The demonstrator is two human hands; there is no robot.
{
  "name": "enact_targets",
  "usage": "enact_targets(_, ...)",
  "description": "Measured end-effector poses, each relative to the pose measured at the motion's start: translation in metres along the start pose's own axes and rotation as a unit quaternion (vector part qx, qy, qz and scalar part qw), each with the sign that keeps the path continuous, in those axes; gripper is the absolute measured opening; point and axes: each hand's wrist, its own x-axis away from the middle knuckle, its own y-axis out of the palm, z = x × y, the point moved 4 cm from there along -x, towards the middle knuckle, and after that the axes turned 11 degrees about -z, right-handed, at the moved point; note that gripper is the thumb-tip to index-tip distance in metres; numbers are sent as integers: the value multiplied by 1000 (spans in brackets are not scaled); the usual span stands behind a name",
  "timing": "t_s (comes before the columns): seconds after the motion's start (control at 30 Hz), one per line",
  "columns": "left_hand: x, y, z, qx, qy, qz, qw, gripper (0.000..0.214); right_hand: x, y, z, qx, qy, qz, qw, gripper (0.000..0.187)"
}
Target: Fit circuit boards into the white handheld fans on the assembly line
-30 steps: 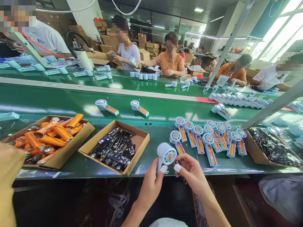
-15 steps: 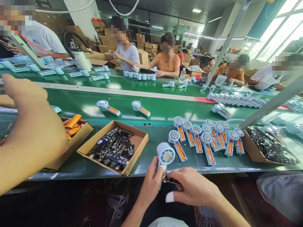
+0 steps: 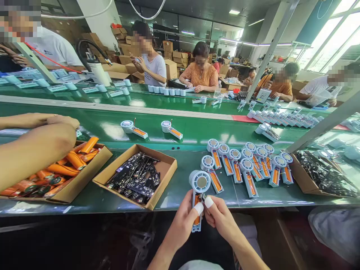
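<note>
My left hand (image 3: 182, 221) is wrapped round the handle of a light blue handheld fan (image 3: 201, 182). Its round head points up and away from me, and an orange battery shows in the open handle. Between the thumb and fingers of my right hand (image 3: 221, 217) is a black circuit board (image 3: 203, 196), mostly hidden, held against the top of the handle. White coverings sit on both thumb tips. Beyond my hands lies a group of similar open fans (image 3: 246, 165) with orange batteries and thin wires.
A cardboard box of circuit boards (image 3: 176, 165) stands left of my hands, beside a box of orange batteries (image 3: 108, 153). Another board box (image 3: 295, 176) is at right. A co-worker's arms (image 3: 36, 150) reach in from the left. Two fans (image 3: 128, 126) rest on the green conveyor (image 3: 197, 129).
My right hand has turned and moved up, bringing the circuit board against the fan's handle. The fan now faces me more squarely. The co-worker's arms at left have dropped lower, over the batteries.
</note>
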Motion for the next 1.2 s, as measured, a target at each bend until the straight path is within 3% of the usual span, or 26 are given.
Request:
enact_targets(0.13, 1, 0, 0, -103, 6, 84, 991, 38, 6, 2, -2, 14, -27, 36, 999, 57)
enact_targets(0.23, 1, -1, 4, -137, 4, 140, 981, 34, 17, 7, -4, 57, -48, 61, 995, 39)
enact_targets(0.4, -7, 0, 10, -137, 9, 125, 983, 31, 33, 8, 3, 197, -99, 145, 965, 37)
enact_targets(0.57, -14, -3, -4, 3, 39, 88, 995, 37, 34, 7, 12, 362, -152, 213, 895, 46)
enact_targets(0.67, -16, 0, -8, 107, 32, 92, 990, 44, 32, 13, 10, 415, -186, 218, 863, 51)
enact_targets(0.83, -17, 12, 6, 258, 25, 75, 963, 47, 33, 17, 4, 421, -222, 206, 855, 54)
enact_targets(1.0, -13, 9, 4, 236, -13, 136, 962, 40, 38, 19, 5, 451, -241, 191, 838, 59)
enact_targets(1.2, -15, 7, 2, 174, -24, 183, 967, 35, 42, 22, 3, 536, -245, 194, 785, 63)
